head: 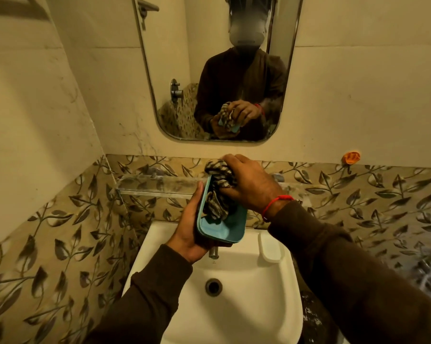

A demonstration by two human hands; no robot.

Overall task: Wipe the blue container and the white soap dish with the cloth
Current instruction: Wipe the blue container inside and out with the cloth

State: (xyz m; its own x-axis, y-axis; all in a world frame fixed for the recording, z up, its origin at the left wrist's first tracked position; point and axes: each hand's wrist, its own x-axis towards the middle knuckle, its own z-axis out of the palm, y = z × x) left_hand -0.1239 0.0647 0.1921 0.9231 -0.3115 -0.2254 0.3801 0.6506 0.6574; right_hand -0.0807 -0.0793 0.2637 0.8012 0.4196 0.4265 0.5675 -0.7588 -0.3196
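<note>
A: In the head view, at the centre of the frame, the blue container (224, 228) is held above the sink (234, 306), cupped from below and along its left edge by the left hand (191, 229). The striped cloth (217, 192) is bunched in the closed right hand (249, 184) and pressed into the container's hollow.

B: How should the step be carried out well?

A: The container is best kept tilted toward the wearer and braced firmly. The cloth should be dragged along the floor and into the corners, since the lower end, nearest the camera, appears not yet covered. The outer walls would be wiped afterwards.

B: And the other item?

A: The white soap dish (270, 248) is seen lower right of centre, resting on the sink's rim, untouched by either hand.

B: Is anything in the way?

A: The tap (213, 252) stands just below the container and could be knocked if it is lowered. A glass shelf (157, 186) runs behind the hands, and both hands are reflected in the mirror (209, 70) above it. An orange hook (351, 157) on the wall at the right is well apart.
</note>
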